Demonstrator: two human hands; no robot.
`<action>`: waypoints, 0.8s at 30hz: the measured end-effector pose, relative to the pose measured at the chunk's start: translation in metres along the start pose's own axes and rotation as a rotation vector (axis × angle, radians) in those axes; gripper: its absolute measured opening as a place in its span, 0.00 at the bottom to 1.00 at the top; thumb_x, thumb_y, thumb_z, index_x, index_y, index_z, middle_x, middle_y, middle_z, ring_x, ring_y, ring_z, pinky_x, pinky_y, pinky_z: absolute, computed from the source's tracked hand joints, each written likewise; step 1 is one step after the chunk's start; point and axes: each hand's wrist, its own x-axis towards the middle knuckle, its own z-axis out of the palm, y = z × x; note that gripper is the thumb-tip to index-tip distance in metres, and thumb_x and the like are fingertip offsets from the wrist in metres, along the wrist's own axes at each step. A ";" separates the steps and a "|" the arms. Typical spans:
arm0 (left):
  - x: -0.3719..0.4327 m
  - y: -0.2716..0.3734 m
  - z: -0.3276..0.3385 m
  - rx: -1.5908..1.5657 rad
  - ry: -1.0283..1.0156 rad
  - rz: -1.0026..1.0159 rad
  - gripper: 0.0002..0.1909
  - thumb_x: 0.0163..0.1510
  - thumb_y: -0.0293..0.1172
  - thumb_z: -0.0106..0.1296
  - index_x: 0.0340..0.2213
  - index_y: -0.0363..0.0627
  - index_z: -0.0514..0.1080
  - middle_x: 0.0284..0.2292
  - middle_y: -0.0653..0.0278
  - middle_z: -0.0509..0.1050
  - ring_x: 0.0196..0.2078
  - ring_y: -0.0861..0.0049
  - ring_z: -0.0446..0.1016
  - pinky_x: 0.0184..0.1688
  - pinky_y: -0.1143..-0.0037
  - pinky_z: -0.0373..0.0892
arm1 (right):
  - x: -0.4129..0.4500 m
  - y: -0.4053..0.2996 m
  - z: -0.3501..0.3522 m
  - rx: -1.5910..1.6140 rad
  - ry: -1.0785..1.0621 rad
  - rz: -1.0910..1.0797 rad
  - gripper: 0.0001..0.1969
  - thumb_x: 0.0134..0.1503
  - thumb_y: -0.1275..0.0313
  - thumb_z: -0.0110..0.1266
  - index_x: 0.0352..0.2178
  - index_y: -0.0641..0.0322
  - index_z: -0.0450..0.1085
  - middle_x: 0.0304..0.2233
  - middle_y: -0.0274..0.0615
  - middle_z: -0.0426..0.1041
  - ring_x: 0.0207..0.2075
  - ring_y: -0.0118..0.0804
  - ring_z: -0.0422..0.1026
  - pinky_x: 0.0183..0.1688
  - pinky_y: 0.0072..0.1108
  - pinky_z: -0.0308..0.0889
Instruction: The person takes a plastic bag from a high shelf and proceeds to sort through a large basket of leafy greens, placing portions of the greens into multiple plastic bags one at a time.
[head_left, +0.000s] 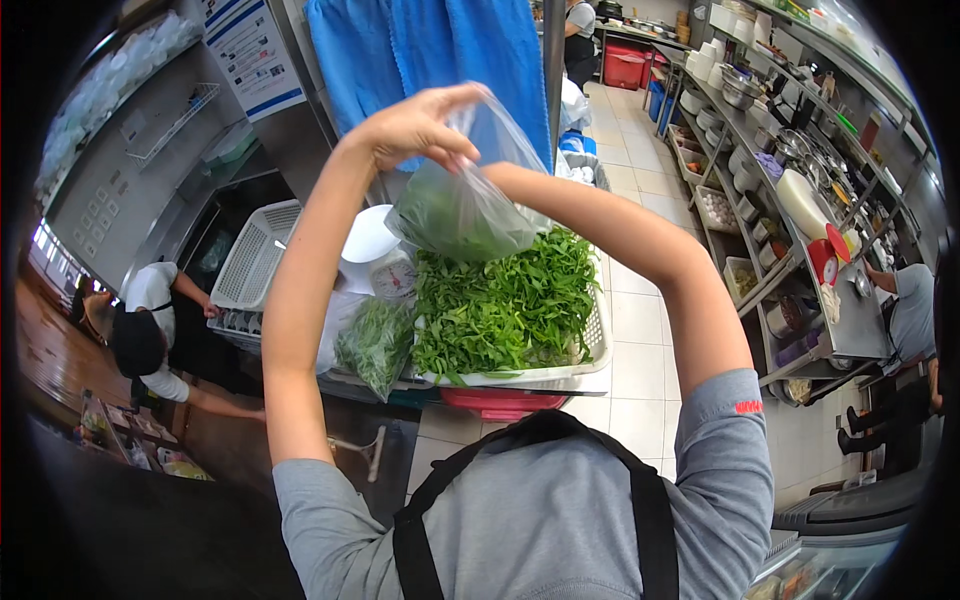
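Observation:
My left hand (424, 131) grips the upper edge of a clear plastic bag (487, 217) with leafy greens inside. My right hand (499, 171) is at the back of the bag, largely hidden by it, so its fingers cannot be made out. Under the bag, loose leafy greens (510, 300) fill a white plastic basket (600, 352). To the left of the basket lies another clear bag of greens (375, 345). Behind that bag are a dial kitchen scale (393, 277) and a round white pan or plate (369, 234).
An emptied-looking white crate (259, 251) stands at the left, beside a person (154, 322) in a black cap. Blue cloth (435, 52) hangs ahead. Steel shelves (780, 187) of bowls and food run along the right, where another person (911, 307) stands. A red container (499, 401) sits below the basket.

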 end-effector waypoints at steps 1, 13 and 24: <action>-0.004 -0.003 -0.014 -0.019 0.089 -0.019 0.42 0.38 0.20 0.56 0.54 0.35 0.49 0.52 0.53 0.57 0.26 0.84 0.71 0.25 0.84 0.71 | 0.009 -0.003 -0.006 -0.017 -0.016 -0.013 0.25 0.43 0.68 0.55 0.45 0.63 0.62 0.40 0.51 0.69 0.42 0.44 0.68 0.44 0.28 0.62; -0.014 -0.012 -0.043 -0.115 0.178 -0.072 0.37 0.40 0.22 0.55 0.52 0.36 0.53 0.51 0.61 0.60 0.26 0.88 0.69 0.28 0.85 0.71 | 0.022 -0.013 -0.030 -0.034 -0.331 -0.027 0.19 0.44 0.69 0.54 0.40 0.64 0.67 0.37 0.51 0.71 0.41 0.41 0.70 0.42 0.28 0.63; -0.049 -0.067 -0.117 -0.023 0.632 -0.060 0.34 0.43 0.25 0.55 0.51 0.36 0.54 0.34 0.61 0.71 0.29 0.84 0.71 0.32 0.83 0.71 | -0.061 -0.028 -0.101 0.317 0.409 -0.112 0.14 0.47 0.69 0.55 0.36 0.62 0.71 0.33 0.44 0.74 0.35 0.40 0.73 0.39 0.26 0.67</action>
